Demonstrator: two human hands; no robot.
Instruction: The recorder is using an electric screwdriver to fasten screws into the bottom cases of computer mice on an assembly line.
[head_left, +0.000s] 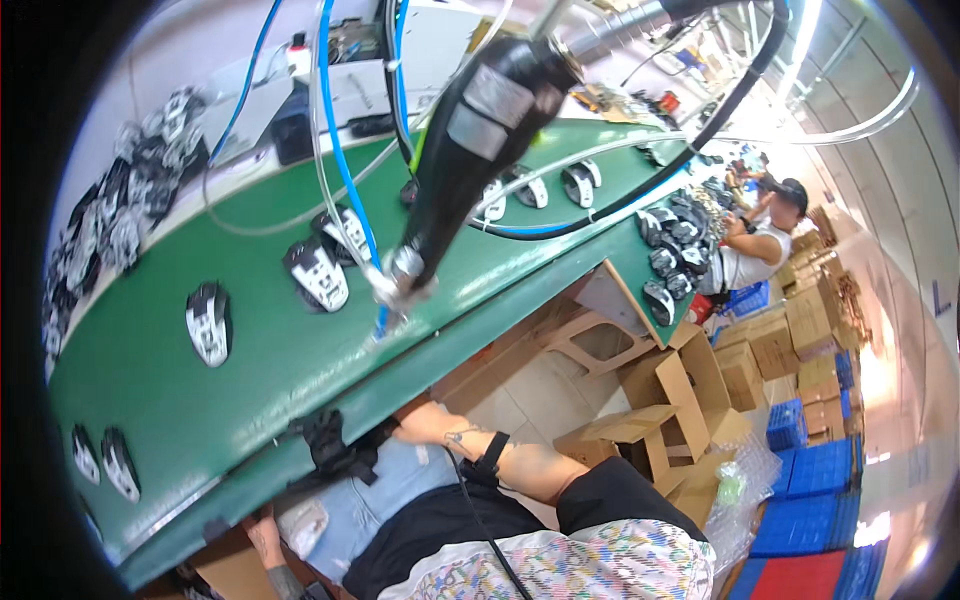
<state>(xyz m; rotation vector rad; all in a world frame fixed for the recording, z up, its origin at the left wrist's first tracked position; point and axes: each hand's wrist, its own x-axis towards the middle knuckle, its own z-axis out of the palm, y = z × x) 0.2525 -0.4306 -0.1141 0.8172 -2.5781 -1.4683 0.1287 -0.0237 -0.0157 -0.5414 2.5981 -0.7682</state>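
My left hand (pixel 263 532) is low at the left, below the edge of the green workbench (pixel 130 400), beside an open cardboard box (pixel 235 570). Its fingers are too small and partly hidden to read. My right hand (pixel 418 420) reaches to the bench's front edge, next to a black bundle (pixel 338 445); its fingers are out of sight. Above the bench hangs a black screwdriver-like power tool (pixel 470 150), tip down, touched by neither hand. Black-and-white shoe-shaped plastic parts lie on the green top, one (pixel 208 323) alone at left and another (pixel 318 275) nearer the tool.
Blue and clear hoses (pixel 345 170) loop around the tool. A heap of grey-black parts (pixel 120 200) lines the far left. Open cartons (pixel 680 390) and blue crates (pixel 810 490) stand at right. A seated person (pixel 765 235) works beyond a pile of parts (pixel 680 235).
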